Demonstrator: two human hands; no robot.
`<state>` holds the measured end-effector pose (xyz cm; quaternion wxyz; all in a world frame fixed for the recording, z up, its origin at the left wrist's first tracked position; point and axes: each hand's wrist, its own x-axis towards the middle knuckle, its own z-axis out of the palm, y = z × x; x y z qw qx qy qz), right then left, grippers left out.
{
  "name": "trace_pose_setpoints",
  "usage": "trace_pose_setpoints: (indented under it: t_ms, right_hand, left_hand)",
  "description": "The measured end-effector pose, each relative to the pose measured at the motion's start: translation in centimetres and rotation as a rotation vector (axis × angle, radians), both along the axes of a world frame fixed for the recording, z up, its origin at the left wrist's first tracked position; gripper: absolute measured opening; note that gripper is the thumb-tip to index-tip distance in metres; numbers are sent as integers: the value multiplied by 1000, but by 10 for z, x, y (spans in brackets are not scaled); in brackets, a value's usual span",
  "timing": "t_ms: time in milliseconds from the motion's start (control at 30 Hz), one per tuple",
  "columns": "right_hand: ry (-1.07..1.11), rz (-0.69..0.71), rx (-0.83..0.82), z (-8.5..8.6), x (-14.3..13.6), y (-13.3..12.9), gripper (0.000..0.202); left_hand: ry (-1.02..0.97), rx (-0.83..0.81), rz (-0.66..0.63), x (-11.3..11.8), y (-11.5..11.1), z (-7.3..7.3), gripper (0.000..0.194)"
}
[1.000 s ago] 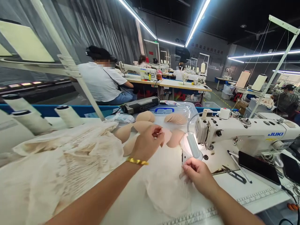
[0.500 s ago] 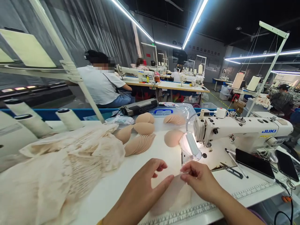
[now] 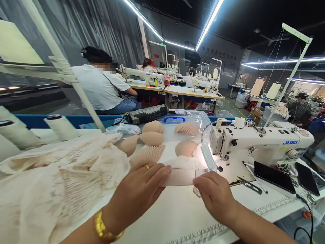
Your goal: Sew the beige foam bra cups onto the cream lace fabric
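Note:
Between my hands a thin, sheer pale fabric piece [image 3: 180,177] is stretched over the white table, just left of the sewing machine's needle area. My left hand [image 3: 142,186], with a gold bracelet at the wrist, grips its left end with the fingers pressed together. At the right end, the thumb and fingertips of my right hand [image 3: 214,189] pinch the fabric's corner. The sewing machine [image 3: 256,144] stands beyond my right hand, its small lamp [image 3: 208,156] lit. Behind the fabric lie beige foam cups [image 3: 186,148], some in overlapping stacks [image 3: 149,155].
A heap of cream fabric [image 3: 63,176] covers the table's left side, before thread cones [image 3: 61,128]. Thread snips [image 3: 250,185], a black phone [image 3: 274,176] and a pen lie at right. A lidded plastic box [image 3: 198,118] stands behind. A co-worker [image 3: 99,84] sits ahead on the left.
The fabric has been lifted from near the table's front edge and spread out farther back. My left hand has moved left and turned palm down; my hands are wider apart.

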<state>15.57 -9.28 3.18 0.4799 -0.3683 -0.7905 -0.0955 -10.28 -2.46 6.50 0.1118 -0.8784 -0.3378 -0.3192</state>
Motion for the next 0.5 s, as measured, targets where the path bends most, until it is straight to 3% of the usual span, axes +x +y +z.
trace_pose_setpoints:
  t_ms: [67,133,200,267,400,500]
  right_hand:
    - [-195,-35,25,-10,3,12,28]
    - [-398,-48,25,-20,12,22,26]
    - [-536,-24,21,-26,23,27,24]
    - [-615,-4,17,-29,33,27,24]
    - [-599,25,12,-30,39,23,23]
    - [-546,12,-22,-34,40,23,20]
  left_hand:
    - [137,19,-16,-6,4,1,19]
    - [198,-154,-59,-3,6,-1,23]
    - [128,-337,-111,8,5,-5,34]
    - [24,-407,-119,26,5,-11,35]
    - [-44,-608,23,54,23,-18,23]
    - [-94,-757,166,48,44,-14,27]
